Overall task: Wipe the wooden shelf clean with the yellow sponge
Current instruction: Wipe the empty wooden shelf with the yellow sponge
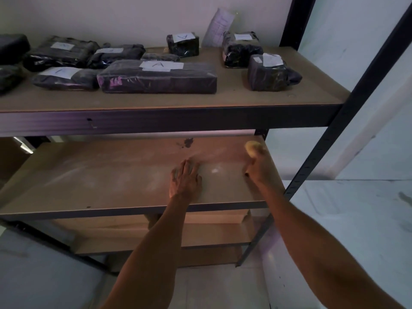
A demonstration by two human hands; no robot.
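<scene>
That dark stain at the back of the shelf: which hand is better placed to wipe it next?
Probably right. The right hand grips the yellow sponge, just right of the dark stain; the left hand rests flat on the wooden shelf, empty.

— What is the surface under the left hand?
— The wooden shelf: smooth, matt brown board, filmed with pale dusty streaks. Just beyond the fingers there is a dark blotch.
— And at the tips of the right hand?
— The yellow sponge. It looks soft and matt, but it is too blurred to show its texture.
— To the right of that hand?
— The upright is dark painted metal with a dull sheen.
— Above both hands?
— The packages are in creased, glossy black plastic film. Each carries a matt white paper label, and they lie on an upper board that is also matt brown.
</scene>
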